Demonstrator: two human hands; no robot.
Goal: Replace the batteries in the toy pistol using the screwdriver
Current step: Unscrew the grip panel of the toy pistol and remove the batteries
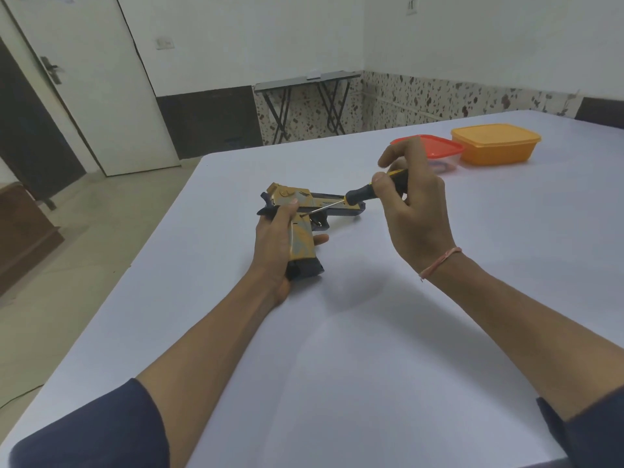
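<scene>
A gold and dark blue toy pistol (290, 197) lies on its side on the white table (371, 332), barrel pointing right. My left hand (275, 244) grips its handle, thumb up near the trigger area. My right hand (412, 211) holds a screwdriver (361, 194) with a black and yellow handle. Its thin metal shaft slants down to the left, and the tip rests on the pistol's grip just below my left thumb. No batteries are visible.
A red-lidded clear container (435, 148) and an orange lidded container (494, 143) stand at the table's far right, behind my right hand. The table's left edge drops to the floor. A folding table (304, 82) and a door (84, 79) stand across the room.
</scene>
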